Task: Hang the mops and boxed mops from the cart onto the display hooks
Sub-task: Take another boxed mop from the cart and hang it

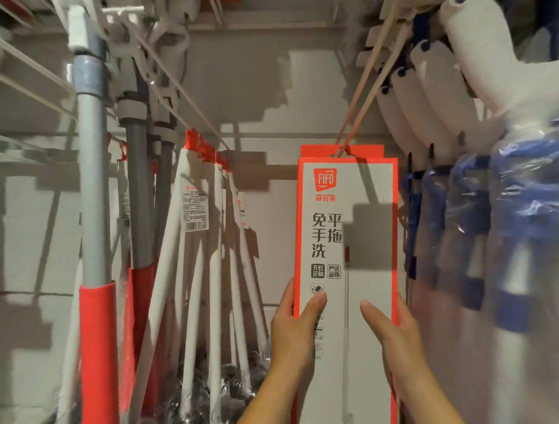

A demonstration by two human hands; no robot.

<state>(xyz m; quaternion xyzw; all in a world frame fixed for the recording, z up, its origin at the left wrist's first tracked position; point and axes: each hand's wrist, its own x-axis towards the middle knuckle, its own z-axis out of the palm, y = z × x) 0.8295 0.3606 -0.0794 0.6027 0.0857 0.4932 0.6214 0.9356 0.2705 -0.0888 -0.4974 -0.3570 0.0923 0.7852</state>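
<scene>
Both hands clasp the boxed mop [359, 183] by its long edges, low on the carton: the left hand [295, 335] has its thumb flat on the white front and its fingers wrapped behind the orange left edge, and the right hand [400, 337] mirrors it on the right edge. The box hangs upright in the middle of the display, its top tab threaded onto the two-pronged display hook [368, 102] that slopes down from the upper right; whether the tab is fully seated cannot be told. It looks like a long, stiff cardboard carton, probably light to moderate in weight and top-steady only while guided, so holding both side edges low down seems the sound way to steer it, with care not to tear the thin tab. Just behind it the orange top of a second boxed mop [311, 150] shows on the same hook. To the left hang white-handled mops [210, 277] with dark heads, then a grey pole with a red sleeve [98, 313]. To the right hang blue mops in clear plastic wrap [525, 219].
</scene>
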